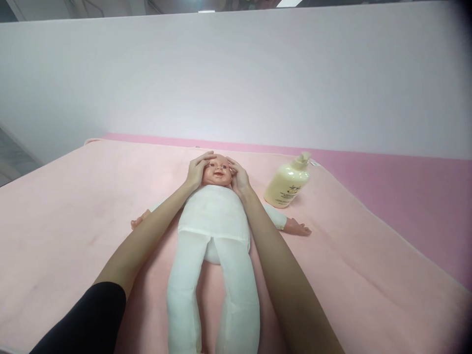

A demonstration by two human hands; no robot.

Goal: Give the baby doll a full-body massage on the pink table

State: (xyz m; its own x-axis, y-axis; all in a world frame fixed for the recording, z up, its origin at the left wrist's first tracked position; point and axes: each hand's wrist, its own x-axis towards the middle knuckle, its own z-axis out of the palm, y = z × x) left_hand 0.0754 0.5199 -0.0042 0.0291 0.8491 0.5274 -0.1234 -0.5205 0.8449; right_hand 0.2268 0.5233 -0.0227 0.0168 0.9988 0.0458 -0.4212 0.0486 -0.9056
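Observation:
A baby doll (214, 211) with a white cloth body lies on its back on a pink blanket, its legs toward me and its arms spread to the sides. My left hand (198, 170) rests against the left side of the doll's head, fingers stretched over its temple and forehead. On the other side, my right hand (239, 177) lies along the head with its fingers extended near the brow. Both palms face inward, cupping the head (218, 172) between them. My forearms pass over the doll's arms and partly hide them.
To the right of the doll stands a pale yellow pump bottle (287, 183), just beyond the doll's arm. The pink blanket (73, 211) covers a surface with a darker pink edge (387, 196). A white panel (236, 78) rises behind it.

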